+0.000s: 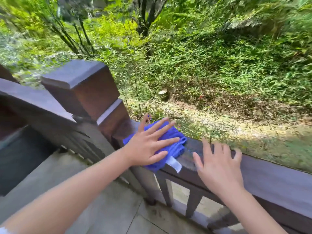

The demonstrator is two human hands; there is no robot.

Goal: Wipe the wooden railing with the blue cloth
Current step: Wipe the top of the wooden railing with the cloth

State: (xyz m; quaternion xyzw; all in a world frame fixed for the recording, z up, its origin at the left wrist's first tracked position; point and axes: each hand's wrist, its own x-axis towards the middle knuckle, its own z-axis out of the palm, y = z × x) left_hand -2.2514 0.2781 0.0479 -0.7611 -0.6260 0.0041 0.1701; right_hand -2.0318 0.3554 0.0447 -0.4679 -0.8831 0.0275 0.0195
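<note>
Seemingly early on: the left hand (pixel 146 146) presses flat, fingers spread, on the blue cloth (pixel 175 146), which lies atop the wooden railing (pixel 270 176) beside the corner post (pixel 87 88). The right hand (pixel 217 168) rests open on the rail just beside, grasping nothing; the long stretch rightward likely remains unwiped.

Left hand (pixel 146 144) flat on blue cloth (pixel 170 149) atop wooden railing (pixel 263 173), beside post (pixel 87 88); right hand (pixel 219 166) open on rail nearby.

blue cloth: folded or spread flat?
Folded. The blue cloth shows stacked layered edges by its white tag, bunched under the flat left hand on the railing.
</note>
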